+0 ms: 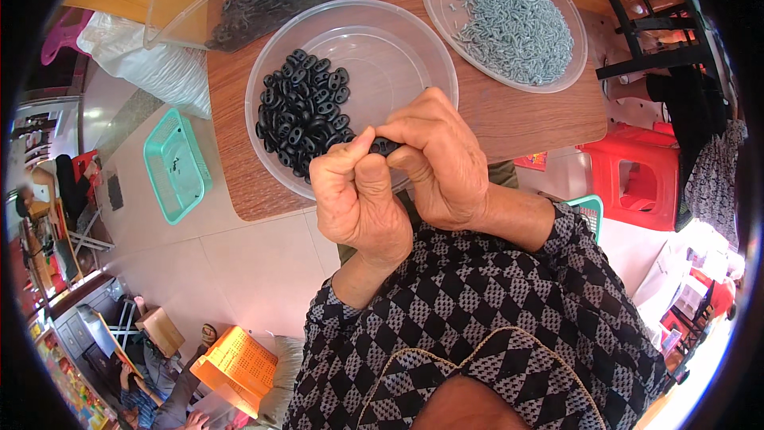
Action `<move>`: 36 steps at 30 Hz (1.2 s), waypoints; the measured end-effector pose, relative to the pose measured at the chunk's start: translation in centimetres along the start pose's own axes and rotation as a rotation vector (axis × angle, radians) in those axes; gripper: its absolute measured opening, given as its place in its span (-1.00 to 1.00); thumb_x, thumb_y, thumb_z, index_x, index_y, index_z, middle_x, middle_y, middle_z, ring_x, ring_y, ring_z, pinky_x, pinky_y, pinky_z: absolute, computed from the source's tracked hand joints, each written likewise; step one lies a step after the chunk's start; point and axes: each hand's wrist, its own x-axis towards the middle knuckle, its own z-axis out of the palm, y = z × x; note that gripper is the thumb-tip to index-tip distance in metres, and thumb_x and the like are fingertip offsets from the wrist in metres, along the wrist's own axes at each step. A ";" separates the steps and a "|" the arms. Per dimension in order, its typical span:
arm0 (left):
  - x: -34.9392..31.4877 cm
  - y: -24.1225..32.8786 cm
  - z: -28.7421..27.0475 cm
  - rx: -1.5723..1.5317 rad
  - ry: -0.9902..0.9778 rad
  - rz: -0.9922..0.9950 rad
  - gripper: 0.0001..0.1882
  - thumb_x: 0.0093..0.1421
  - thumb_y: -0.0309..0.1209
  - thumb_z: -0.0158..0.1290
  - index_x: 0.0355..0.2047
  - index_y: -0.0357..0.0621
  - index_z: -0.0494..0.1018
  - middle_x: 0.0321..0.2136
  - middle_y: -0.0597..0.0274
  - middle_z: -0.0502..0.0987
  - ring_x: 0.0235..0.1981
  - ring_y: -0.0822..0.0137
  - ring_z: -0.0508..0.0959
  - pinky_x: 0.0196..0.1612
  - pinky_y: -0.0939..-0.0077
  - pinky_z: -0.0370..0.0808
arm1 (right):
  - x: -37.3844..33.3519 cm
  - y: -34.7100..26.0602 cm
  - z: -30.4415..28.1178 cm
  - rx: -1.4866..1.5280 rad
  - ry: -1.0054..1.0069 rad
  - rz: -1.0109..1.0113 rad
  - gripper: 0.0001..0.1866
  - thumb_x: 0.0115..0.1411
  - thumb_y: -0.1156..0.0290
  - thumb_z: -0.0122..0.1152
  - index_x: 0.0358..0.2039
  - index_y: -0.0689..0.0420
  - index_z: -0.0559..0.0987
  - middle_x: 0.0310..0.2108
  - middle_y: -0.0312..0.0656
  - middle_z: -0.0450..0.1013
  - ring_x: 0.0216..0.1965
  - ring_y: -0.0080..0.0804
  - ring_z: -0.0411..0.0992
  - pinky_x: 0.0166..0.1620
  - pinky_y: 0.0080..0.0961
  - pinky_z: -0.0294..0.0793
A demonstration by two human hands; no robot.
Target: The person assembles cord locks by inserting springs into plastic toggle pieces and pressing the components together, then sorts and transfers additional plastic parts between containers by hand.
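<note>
Between my two hands, over the near rim of a round clear tub [350, 16], is a small black oval plastic part with holes [384, 146]. My left hand [356, 199] pinches its left end between thumb and fingers. From the other side, my right hand [442, 163] closes thumb and curled fingers on it. Many like black parts [302, 111] lie heaped in the left of the tub. Farther right, a shallow clear dish [434, 0] holds a pile of small silvery-grey metal pieces, perhaps screws [517, 28]. My fingers partly cover the held part.
A large clear bin [179, 0] of black parts stands at the table's [509, 123] far left. White sack [151, 56] and green basket [151, 163] are left of it. Red stools [637, 175] and a black metal rack [656, 24] are right. An orange basket [235, 362] and other people are lower left.
</note>
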 end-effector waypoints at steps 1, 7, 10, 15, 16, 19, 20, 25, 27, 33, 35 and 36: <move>0.0 0.3 0.0 0.021 0.009 0.002 -0.77 0.24 -0.45 0.02 -0.19 -0.40 0.39 -0.36 0.21 0.46 -0.37 0.52 0.39 -0.23 0.69 0.35 | 0.3 -0.3 -0.2 0.006 0.007 0.002 -0.78 0.18 0.45 0.11 -0.23 0.32 0.44 -0.38 -0.08 0.41 -0.45 -0.25 0.34 -0.38 -0.45 0.34; 0.7 1.8 0.0 0.263 -0.091 0.016 -0.77 0.25 -0.53 -0.03 -0.13 -0.41 0.44 -0.30 0.13 0.52 -0.31 0.45 0.48 -0.19 0.60 0.44 | 0.5 -1.2 -1.3 0.083 0.023 0.178 -0.74 -0.05 0.65 0.21 -0.29 0.30 0.46 -0.40 -0.09 0.41 -0.43 -0.18 0.34 -0.38 -0.39 0.35; 2.2 2.9 -0.3 0.431 -0.375 -0.096 -0.71 0.25 -0.53 -0.04 -0.03 -0.36 0.40 -0.32 0.13 0.55 -0.37 0.45 0.52 -0.29 0.60 0.48 | 0.9 -0.5 -2.6 0.058 -0.011 0.246 -0.79 0.04 0.58 0.20 -0.27 0.30 0.49 -0.40 -0.11 0.43 -0.47 -0.32 0.35 -0.37 -0.54 0.35; 3.7 2.7 -2.4 0.369 -0.225 -0.313 -0.73 0.23 -0.56 -0.04 -0.06 -0.33 0.42 -0.36 0.16 0.55 -0.45 0.50 0.51 -0.36 0.66 0.47 | 4.2 4.4 -6.3 -0.349 0.005 0.137 -0.86 0.03 0.53 0.22 -0.34 0.21 0.57 -0.42 -0.19 0.48 -0.42 -0.56 0.40 -0.33 -0.62 0.40; 4.0 2.5 -3.5 0.389 -0.208 -0.292 -0.74 0.22 -0.56 -0.02 -0.07 -0.32 0.44 -0.37 0.16 0.55 -0.44 0.50 0.51 -0.36 0.66 0.47 | 5.9 5.7 -7.9 -0.309 0.039 0.197 -0.88 0.06 0.46 0.22 -0.37 0.20 0.58 -0.49 -0.23 0.49 -0.42 -0.65 0.41 -0.32 -0.63 0.42; 4.4 2.3 -6.5 0.449 -0.157 -0.252 -0.77 0.18 -0.56 0.04 -0.13 -0.31 0.47 -0.38 0.16 0.56 -0.42 0.49 0.51 -0.34 0.64 0.47 | 12.4 10.5 -9.5 -0.250 0.132 0.324 -0.82 0.01 0.51 0.17 -0.38 0.35 0.53 -0.50 -0.09 0.49 -0.43 -0.35 0.46 -0.31 -0.47 0.42; 4.4 1.7 -7.1 0.419 -0.160 -0.226 -0.78 0.16 -0.56 0.07 -0.17 -0.30 0.49 -0.38 0.16 0.56 -0.41 0.49 0.52 -0.33 0.64 0.47 | 13.4 13.8 -11.2 -0.262 0.112 0.303 -0.79 0.00 0.49 0.19 -0.35 0.35 0.54 -0.51 -0.14 0.48 -0.43 -0.47 0.43 -0.31 -0.51 0.41; 4.1 1.5 -7.6 0.729 -0.367 -0.005 -0.76 -0.05 -0.63 0.18 -0.30 -0.34 0.51 -0.43 0.18 0.55 -0.45 0.35 0.50 -0.33 0.49 0.43 | 17.8 20.7 -15.6 -0.760 0.113 0.146 -0.77 -0.01 0.46 0.18 -0.35 0.34 0.55 -0.47 -0.01 0.52 -0.38 -0.32 0.49 -0.28 -0.45 0.44; 4.6 2.0 -7.1 0.925 -0.589 0.379 -0.70 -0.17 -0.65 0.19 -0.33 -0.32 0.51 -0.46 0.20 0.53 -0.47 0.29 0.48 -0.32 0.41 0.37 | 17.8 20.7 -15.2 -0.877 0.120 0.102 -0.78 -0.01 0.46 0.17 -0.36 0.33 0.56 -0.46 0.01 0.53 -0.37 -0.29 0.50 -0.28 -0.43 0.45; 5.6 0.2 -4.8 1.058 -0.872 0.599 -0.82 -0.20 -0.57 0.08 -0.48 -0.22 0.44 -0.56 0.24 0.41 -0.51 0.28 0.38 -0.17 0.20 0.30 | 13.6 16.7 -11.8 -0.529 -0.042 0.181 -0.86 0.01 0.54 0.16 -0.38 0.30 0.54 -0.46 -0.05 0.51 -0.38 -0.37 0.48 -0.30 -0.47 0.44; 5.9 -0.4 -5.0 1.181 -1.077 0.638 -0.86 -0.22 -0.57 0.08 -0.56 -0.18 0.38 -0.64 0.24 0.30 -0.54 0.29 0.33 -0.14 0.12 0.30 | 12.7 13.0 -10.5 -0.347 -0.097 0.236 -0.90 0.04 0.59 0.13 -0.40 0.30 0.54 -0.46 -0.07 0.51 -0.38 -0.38 0.47 -0.32 -0.48 0.43; 6.0 -0.8 -4.6 1.178 -1.094 0.658 -0.86 -0.22 -0.57 0.06 -0.62 -0.14 0.33 -0.67 0.24 0.22 -0.54 0.29 0.31 -0.09 0.05 0.29 | 12.1 11.6 -10.6 -0.365 -0.097 0.237 -0.90 0.04 0.59 0.13 -0.40 0.30 0.54 -0.46 -0.07 0.51 -0.38 -0.38 0.47 -0.32 -0.48 0.43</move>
